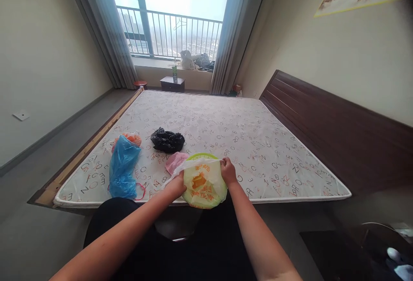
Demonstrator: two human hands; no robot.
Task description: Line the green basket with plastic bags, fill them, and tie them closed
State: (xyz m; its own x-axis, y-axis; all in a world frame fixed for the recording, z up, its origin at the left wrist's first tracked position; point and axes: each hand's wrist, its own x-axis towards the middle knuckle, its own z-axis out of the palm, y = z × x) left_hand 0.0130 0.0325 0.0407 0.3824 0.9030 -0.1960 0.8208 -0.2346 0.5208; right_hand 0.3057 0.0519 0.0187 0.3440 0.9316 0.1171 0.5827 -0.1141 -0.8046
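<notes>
L grip (176, 185) and R grip (228, 171) both clenched on edges of a translucent printed plastic bag (204, 186), pulled taut so its mouth stretches across a round yellow-green rim (201, 156), held over front edge of the mattress (254, 152). Pink cloth (176, 162) just beside L grip; black plastic bag (167, 140) further back; blue plastic bag (121, 168) against orange bag (129, 139) to the left, w/ red cord (140, 191) near.

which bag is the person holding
The translucent bag with orange print, gripped by the left hand and right hand; the blue bag and black bag lie untouched on the mattress.
</notes>
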